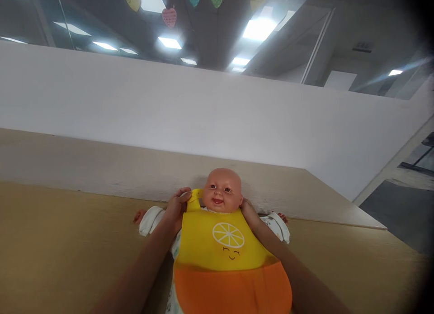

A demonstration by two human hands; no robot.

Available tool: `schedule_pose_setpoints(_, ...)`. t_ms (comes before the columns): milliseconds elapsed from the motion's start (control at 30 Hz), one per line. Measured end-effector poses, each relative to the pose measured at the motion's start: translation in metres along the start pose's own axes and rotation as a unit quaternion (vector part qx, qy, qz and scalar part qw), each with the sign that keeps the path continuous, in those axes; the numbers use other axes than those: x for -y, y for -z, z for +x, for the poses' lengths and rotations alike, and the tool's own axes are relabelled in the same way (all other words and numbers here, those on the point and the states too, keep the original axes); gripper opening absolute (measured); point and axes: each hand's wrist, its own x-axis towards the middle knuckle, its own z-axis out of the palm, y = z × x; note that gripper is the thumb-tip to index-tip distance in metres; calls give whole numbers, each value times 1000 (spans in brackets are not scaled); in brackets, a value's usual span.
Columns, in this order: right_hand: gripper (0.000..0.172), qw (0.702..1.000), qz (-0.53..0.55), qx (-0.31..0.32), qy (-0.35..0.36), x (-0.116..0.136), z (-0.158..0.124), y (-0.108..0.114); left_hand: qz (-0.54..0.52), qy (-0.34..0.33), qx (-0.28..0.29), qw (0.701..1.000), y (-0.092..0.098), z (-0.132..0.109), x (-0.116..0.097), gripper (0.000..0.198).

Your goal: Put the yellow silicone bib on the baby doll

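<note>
A baby doll in white printed clothes lies on its back with its head toward the wall. Over its chest is a yellow bib with a white citrus slice, a smiling face and an orange pocket at the bottom. My left hand pinches the bib's yellow neck strap beside the doll's head, on the left. On the other side, my right hand reaches to the doll's neck; its fingertips are hidden behind the head, so what they hold cannot be made out.
The doll lies on a light wooden table. Behind its head runs a raised pale ledge against a white wall. Glass above the wall carries paper hearts. Grey floor shows past the table's right end.
</note>
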Motion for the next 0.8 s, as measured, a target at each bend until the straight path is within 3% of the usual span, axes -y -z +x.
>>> schedule_pose_setpoints(133,15,1000,3,5,8,-1,2,1,16,31,66,997,-4,-2,-1,25)
schedule_pose_setpoints(433,21,1000,7,-1,2,8,-7,-5,-3,141,127,982,-8,-5,-7,18)
schedule_pose_setpoints(600,22,1000,13,-7,0,10,-8,-7,23,100,132,986,-3,-3,-4,13)
schedule_pose_setpoints(800,19,1000,13,6,13,8,-6,-4,128,58,122,983,4,0,-6,13)
